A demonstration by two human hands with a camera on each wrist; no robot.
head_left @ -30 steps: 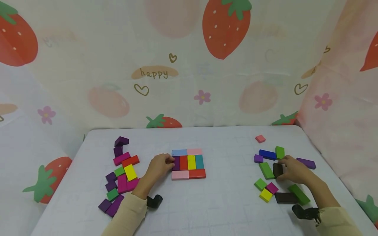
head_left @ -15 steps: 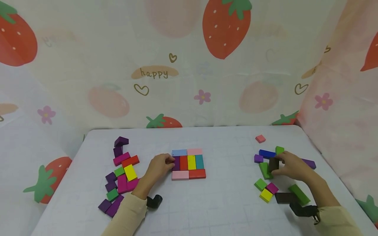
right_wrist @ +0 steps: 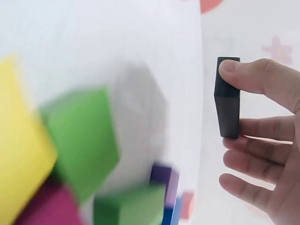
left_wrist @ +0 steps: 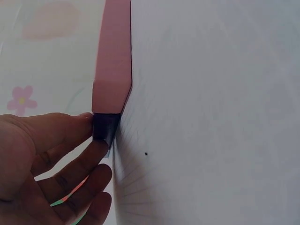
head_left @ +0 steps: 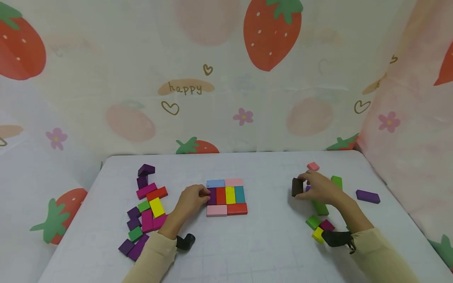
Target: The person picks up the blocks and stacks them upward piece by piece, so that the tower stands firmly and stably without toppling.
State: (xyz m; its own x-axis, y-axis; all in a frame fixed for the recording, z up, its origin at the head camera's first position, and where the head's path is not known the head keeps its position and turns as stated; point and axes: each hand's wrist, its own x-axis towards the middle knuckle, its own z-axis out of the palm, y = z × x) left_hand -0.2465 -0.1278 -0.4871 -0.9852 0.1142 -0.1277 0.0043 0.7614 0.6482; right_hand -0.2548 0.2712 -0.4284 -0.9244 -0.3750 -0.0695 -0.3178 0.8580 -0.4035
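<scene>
My left hand (head_left: 192, 201) is at the left side of a flat rectangle of coloured blocks. Its thumb and forefinger rest against the dark purple block (head_left: 212, 196); the left wrist view shows them at that block's end, beside a pink block (left_wrist: 112, 61). The rectangle also has a yellow block (head_left: 230, 195) and a teal block (head_left: 239, 194). My right hand (head_left: 320, 189) grips a dark brown block (head_left: 297, 187) between thumb and fingers. In the right wrist view this block (right_wrist: 228, 105) stands upright in the pinch, raised above the table.
On the left lies a cluster of purple, magenta, green, red and yellow (head_left: 157, 207) blocks. Loose blocks on the right include a purple one (head_left: 368, 196), a pink one (head_left: 313, 166) and a green one (head_left: 313, 222). The right arm hides some of them. A patterned cloth (head_left: 265, 118) stands behind the table.
My right hand has lifted the dark brown block from among the right-hand blocks and carried it left, past the green and blue ones. My left hand has stayed in place.
</scene>
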